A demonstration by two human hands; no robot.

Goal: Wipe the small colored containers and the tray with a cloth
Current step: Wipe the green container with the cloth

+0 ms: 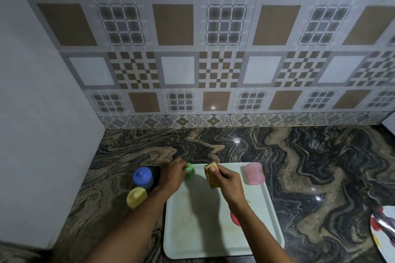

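Left grip [171, 174] half-hides green container [190, 172], cloth [211, 175] pinched

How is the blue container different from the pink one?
The blue container stands on the counter, left of the tray; the pink container sits in the tray's far right corner. The blue container is round with a knob on top; the pink container looks squarish. Both are small, and neither is being held.

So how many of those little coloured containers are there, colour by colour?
Blue container: 1
Yellow container: 1
Green container: 1
Pink container: 1
Red container, partly hidden by an arm: 1
Total: 5
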